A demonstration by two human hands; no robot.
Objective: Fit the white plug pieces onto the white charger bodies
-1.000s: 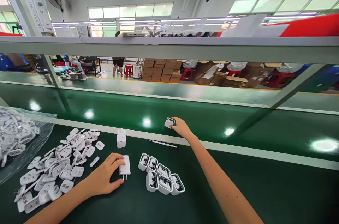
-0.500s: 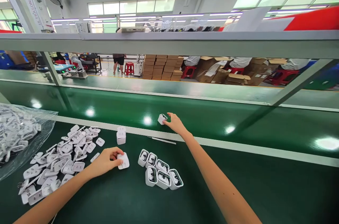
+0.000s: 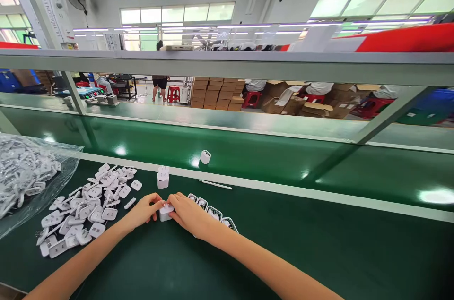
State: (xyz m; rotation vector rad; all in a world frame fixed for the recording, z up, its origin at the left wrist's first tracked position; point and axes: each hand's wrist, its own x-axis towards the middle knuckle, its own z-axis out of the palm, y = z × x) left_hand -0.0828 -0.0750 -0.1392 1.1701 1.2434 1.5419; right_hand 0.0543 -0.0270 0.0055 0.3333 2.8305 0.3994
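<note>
The white charger [image 3: 165,215] shows its flat end upward, at the dark table [image 3: 319,243]; its long axis I cannot tell. The left hand [image 3: 144,210] and right hand [image 3: 190,215] hold it, fingers narrow. It looks smooth, with rounded corners. The right hand partly hides open cases [image 3: 213,213]; covers [image 3: 85,205] lie heaped at left.

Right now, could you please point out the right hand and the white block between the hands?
Right hand [image 3: 190,215], head view: back of the hand.
White block [image 3: 165,216], head view: its near side.
</note>
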